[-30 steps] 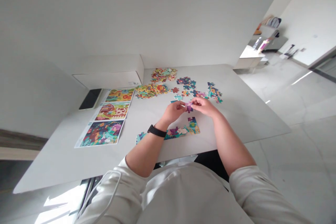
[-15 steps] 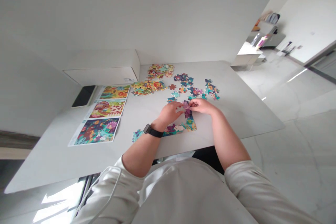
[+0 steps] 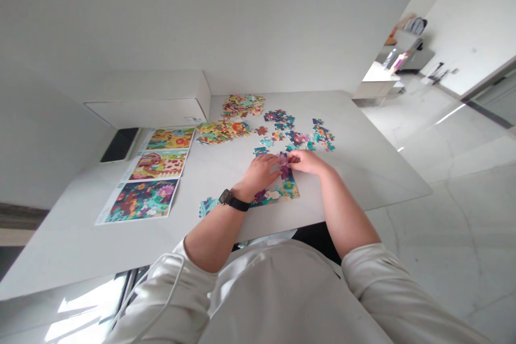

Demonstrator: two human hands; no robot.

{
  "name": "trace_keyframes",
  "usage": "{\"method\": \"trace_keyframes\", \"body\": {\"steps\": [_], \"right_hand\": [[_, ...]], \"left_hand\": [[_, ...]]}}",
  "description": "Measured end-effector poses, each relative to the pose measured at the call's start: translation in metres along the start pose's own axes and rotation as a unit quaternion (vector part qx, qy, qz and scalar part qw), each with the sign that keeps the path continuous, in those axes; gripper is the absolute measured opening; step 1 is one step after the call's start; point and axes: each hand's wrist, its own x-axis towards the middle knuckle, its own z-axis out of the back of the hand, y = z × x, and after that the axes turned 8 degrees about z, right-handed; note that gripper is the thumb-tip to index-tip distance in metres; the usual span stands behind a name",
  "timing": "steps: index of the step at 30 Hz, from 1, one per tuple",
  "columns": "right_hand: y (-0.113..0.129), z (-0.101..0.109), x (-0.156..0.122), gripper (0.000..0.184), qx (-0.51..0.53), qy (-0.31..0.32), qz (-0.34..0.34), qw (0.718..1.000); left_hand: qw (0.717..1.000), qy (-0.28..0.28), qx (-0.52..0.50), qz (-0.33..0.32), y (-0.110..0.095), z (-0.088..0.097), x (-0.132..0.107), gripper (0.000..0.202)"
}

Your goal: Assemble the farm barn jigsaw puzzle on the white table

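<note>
My right hand [image 3: 305,162] pinches a pinkish-purple puzzle piece [image 3: 282,159] at the top of the partly joined jigsaw [image 3: 291,187]. From the other side, my left hand [image 3: 261,173] reaches in with its fingers stretched and its thumb apart, its fingertips at or close to that piece. The joined strip runs leftward beneath my left wrist, which hides part of it, and its teal end [image 3: 208,207] shows beyond. Just above my left hand lies a blue puzzle piece [image 3: 261,151]. Loose dark and teal pieces [image 3: 298,138] are scattered beyond both hands.
Two yellowish piles of pieces, a near one [image 3: 223,132] and a far one [image 3: 243,105], lie toward the wall. A printed picture sheet [image 3: 141,200], a dark-screened phone [image 3: 120,145] and a white box [image 3: 149,113] are on the left. The table's right edge [image 3: 397,145] borders the floor.
The whole view has shifted slightly, with the table things appearing a little further left. Both hands stay around the same purple piece, with little visible movement.
</note>
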Motion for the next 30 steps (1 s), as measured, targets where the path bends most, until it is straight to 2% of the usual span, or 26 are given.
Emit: {"method": "trace_keyframes", "body": {"steps": [10,17,30], "right_hand": [[0.012,0.0,-0.004,0.019,-0.06,-0.006,0.006,0.998],[0.017,0.002,-0.006,0.023,-0.076,0.003,0.003,0.997],[0.021,0.002,-0.006,0.019,-0.064,0.001,0.01,0.998]], "left_hand": [[1.0,0.019,0.015,0.0,0.003,-0.005,0.002,0.048],[0.999,0.028,0.014,-0.022,-0.002,-0.001,0.001,0.034],[1.0,0.012,0.008,-0.002,-0.007,0.0,-0.003,0.033]]}}
